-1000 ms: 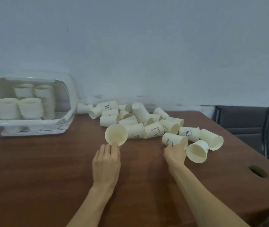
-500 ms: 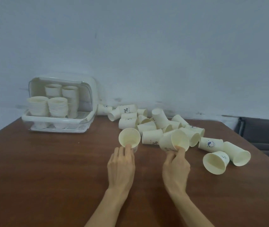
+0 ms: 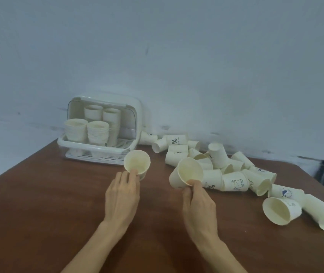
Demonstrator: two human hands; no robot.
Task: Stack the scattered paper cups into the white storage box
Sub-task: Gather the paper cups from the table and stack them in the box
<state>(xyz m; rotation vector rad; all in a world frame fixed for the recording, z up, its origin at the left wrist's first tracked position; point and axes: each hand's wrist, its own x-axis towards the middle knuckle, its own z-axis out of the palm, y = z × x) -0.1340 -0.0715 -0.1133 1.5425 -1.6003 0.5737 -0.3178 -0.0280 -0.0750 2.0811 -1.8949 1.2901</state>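
Setting: plain pale wall is backing a brown wooden bench (image 3: pixel 39 203), with the white storage box (image 3: pixel 137 115) sitting at its far left, lid raised.
Left hand: left hand (image 3: pixel 122 196) is holding one paper cup (image 3: pixel 137 162) by the near side, fingers (image 3: pixel 132 177) curling against its wall, mouth tipping toward the camera, just in front of the box.
Right hand: right hand (image 3: pixel 198 203) is pinching a second cup (image 3: pixel 186 175) at the rim, thumb inside or on the lip and the other fingers under it; exact wrap is hard to tell.
Step in hand: looks like nesting the two held cups. Doing it well is meaning turning both mouths the same way, sliding one base straight into the other mouth, gripping lightly so the paper is not crushing, then dropping the pair onto a stack in the box.
Count, in box: four stacks (image 3: pixel 98 133) are standing upright, two front, two back.
Count, held: two cups.
Count, loose: the pile of scattered cups (image 3: pixel 234 180) is lying on its sides at right, roughly twenty, overlap is hiding some.
Count, hands: two.
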